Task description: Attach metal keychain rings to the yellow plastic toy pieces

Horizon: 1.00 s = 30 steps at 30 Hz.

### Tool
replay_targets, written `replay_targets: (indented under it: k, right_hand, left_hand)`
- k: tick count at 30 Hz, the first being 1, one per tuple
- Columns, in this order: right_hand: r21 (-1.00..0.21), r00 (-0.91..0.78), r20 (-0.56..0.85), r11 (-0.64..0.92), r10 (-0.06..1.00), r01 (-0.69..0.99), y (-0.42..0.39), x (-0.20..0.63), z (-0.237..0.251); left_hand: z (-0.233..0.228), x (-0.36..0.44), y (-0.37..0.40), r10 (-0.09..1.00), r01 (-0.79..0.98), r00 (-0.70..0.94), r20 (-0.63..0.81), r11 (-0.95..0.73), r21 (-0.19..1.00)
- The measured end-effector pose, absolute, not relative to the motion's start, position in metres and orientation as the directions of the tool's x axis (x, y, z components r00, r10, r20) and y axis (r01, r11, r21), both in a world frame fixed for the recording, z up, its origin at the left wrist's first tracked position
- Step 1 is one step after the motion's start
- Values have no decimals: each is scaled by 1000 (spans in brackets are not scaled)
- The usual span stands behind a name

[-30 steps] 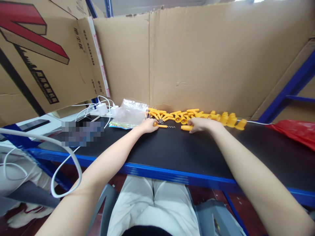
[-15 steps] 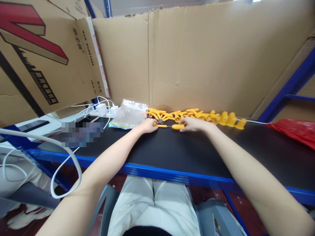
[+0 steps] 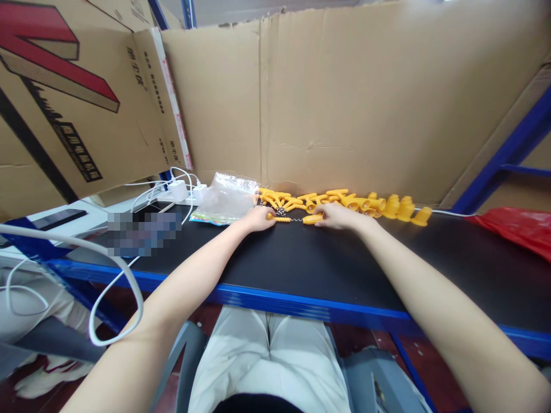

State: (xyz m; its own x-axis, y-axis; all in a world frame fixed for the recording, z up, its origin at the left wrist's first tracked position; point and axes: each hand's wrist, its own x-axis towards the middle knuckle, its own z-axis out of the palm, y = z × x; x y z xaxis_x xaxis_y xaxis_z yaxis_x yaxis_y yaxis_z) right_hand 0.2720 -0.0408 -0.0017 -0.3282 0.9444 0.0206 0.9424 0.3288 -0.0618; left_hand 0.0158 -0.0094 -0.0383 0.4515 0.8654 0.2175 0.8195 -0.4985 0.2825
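Note:
My left hand [image 3: 259, 219] is closed around the end of a yellow ribbed plastic rod [image 3: 282, 219] lying on the black tabletop. A short dark twisted link [image 3: 297, 220] runs from that rod to a yellow elongated plastic piece [image 3: 310, 219]. My right hand [image 3: 336, 217] pinches this piece at its right end; the fingers cover part of it. Just behind my hands lie several yellow branched plastic parts [image 3: 279, 199] and a small heap of dark-and-silver links [image 3: 280, 211].
Yellow cup-shaped parts [image 3: 404, 209] are lined up to the right. A clear plastic bag [image 3: 228, 195] lies left, near white chargers [image 3: 177, 190] and cables. A red plastic bag [image 3: 516, 229] is at the right; a cardboard wall [image 3: 344, 103] stands behind. One white cable [image 3: 138, 298] loops over my left forearm.
The yellow elongated piece has shifted very slightly right and up along with my right hand. My left hand stays nearly still, with the same hold.

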Motion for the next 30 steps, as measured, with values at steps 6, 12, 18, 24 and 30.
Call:
replay_targets:
  k: [6, 12, 18, 24, 30]
  right_hand:
    - [-96, -312, 5, 311, 950, 945, -40, 274, -2]
    - [-197, -333, 14, 329, 943, 924, -44, 270, 0]
    - [-253, -374, 54, 375, 926, 892, -45, 266, -1]
    - [-332, -359, 101, 371, 928, 867, -44, 270, 0]
    - [-404, -345, 125, 365, 930, 839, -46, 270, 2]
  left_hand:
    - [-32, 18, -14, 881, 805, 439, 177, -473, 358]
    - [-30, 22, -18, 870, 766, 450, 203, -493, 413]
    - [-31, 26, -22, 877, 742, 437, 202, -478, 470]
    - [-31, 25, -21, 904, 698, 391, 175, -415, 584]
    - [-32, 25, -20, 919, 658, 369, 135, -361, 661]
